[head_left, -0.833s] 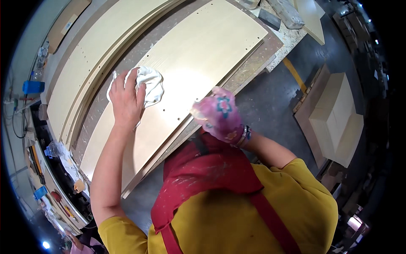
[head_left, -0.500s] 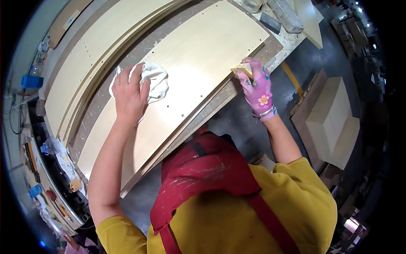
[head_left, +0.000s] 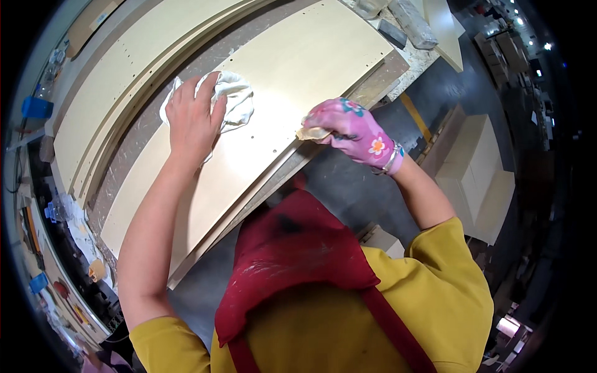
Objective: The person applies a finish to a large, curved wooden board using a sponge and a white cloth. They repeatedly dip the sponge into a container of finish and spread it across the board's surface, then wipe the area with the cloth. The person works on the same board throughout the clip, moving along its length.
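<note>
A long pale wooden panel (head_left: 273, 68) with a curved far edge and small drilled holes lies slantwise before me. My bare left hand (head_left: 194, 115) rests on its left part, its fingers curled over a crumpled white cloth (head_left: 236, 102). At the panel's near edge is my right hand (head_left: 354, 133), in a pink flowered glove. It grips a small tan folded piece of sandpaper (head_left: 313, 133) against that edge. The fingertips around the sandpaper are partly hidden.
Several curved panels (head_left: 124, 68) lie stacked at the far left. A dark grey block (head_left: 392, 33) and a wrapped bar (head_left: 412, 25) lie on the bench's far right. Pale boxes (head_left: 476, 171) stand on the right. Blue containers (head_left: 37, 107) and tools (head_left: 68, 295) are at the left.
My right hand has slid the sandpaper along the panel's near edge, leftward and toward me. My left hand and the cloth have stayed nearly in place on the panel.
</note>
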A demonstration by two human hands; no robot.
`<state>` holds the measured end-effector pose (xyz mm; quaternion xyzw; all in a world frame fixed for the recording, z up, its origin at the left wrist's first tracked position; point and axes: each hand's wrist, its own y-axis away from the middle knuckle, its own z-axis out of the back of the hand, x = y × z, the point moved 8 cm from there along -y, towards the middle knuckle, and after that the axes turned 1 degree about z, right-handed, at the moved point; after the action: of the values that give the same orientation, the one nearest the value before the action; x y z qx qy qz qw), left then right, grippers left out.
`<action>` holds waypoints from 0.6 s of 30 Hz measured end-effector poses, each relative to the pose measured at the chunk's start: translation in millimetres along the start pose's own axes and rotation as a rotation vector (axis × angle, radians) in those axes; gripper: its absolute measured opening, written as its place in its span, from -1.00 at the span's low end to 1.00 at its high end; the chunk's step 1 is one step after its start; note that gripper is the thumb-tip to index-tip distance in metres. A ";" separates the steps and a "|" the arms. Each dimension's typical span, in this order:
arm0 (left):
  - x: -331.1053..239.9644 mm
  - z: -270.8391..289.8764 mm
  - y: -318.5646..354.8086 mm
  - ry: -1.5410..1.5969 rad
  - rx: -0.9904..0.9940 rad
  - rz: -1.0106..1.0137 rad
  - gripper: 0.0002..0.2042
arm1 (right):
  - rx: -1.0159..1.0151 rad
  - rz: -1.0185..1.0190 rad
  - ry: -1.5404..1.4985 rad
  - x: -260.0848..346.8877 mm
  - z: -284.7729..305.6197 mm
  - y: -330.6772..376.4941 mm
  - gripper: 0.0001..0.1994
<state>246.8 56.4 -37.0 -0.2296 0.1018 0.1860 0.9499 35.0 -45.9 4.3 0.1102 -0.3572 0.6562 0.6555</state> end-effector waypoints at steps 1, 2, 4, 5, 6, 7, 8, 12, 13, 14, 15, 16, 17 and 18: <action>0.1 0.7 -0.2 -0.003 -0.004 -0.005 -0.59 | 0.086 0.046 0.082 0.4 -7.8 -2.9 -0.71; 0.6 1.2 0.9 -0.005 -0.003 -0.003 -0.60 | 0.111 0.070 0.125 1.2 -7.6 -4.8 -0.70; 0.8 0.7 1.4 -0.003 -0.002 0.001 -0.60 | 0.163 0.115 0.216 1.2 -1.7 -6.7 -0.67; 1.0 1.6 1.1 -0.009 -0.003 0.006 -0.60 | 0.167 0.113 0.208 -6.3 4.2 -6.4 -0.66; 0.5 1.6 1.6 -0.010 -0.002 0.011 -0.61 | 0.262 0.033 0.205 -17.5 9.3 -3.7 -0.59; 0.1 1.6 2.0 -0.011 -0.001 0.015 -0.61 | 0.287 0.002 0.213 -22.8 16.5 -1.0 -0.60; 0.0 2.3 1.7 -0.014 -0.002 0.016 -0.61 | 0.313 -0.028 0.222 -28.3 20.5 1.0 -0.61; 0.6 2.1 0.4 -0.022 0.002 0.029 -0.61 | 0.215 0.125 0.161 -8.7 11.0 -8.6 -0.58; 1.4 0.4 0.6 -0.024 0.020 0.037 -0.61 | 0.281 0.105 0.195 -11.9 2.2 -8.5 -0.57; 2.0 -1.2 0.6 -0.027 0.039 0.044 -0.61 | 0.346 0.084 0.229 -16.5 -4.1 -6.4 -0.57; 2.5 -1.9 1.6 -0.033 0.042 0.049 -0.61 | 0.329 0.099 0.281 -20.2 2.0 -5.2 -0.58; 1.2 -1.4 1.5 -0.031 0.038 0.051 -0.61 | 0.314 0.110 0.333 -25.6 12.4 -2.3 -0.59; 0.1 -0.5 1.2 -0.029 0.034 0.053 -0.61 | 0.276 0.067 0.273 -42.5 24.0 0.6 -0.60; 0.5 0.7 0.4 -0.030 0.027 0.055 -0.61 | 0.272 0.014 0.273 -52.2 39.5 4.6 -0.60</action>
<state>247.1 57.2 -36.7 -0.2110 0.0966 0.2141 0.9488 23.9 -110.4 -0.7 0.1054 -0.1735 0.7117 0.6725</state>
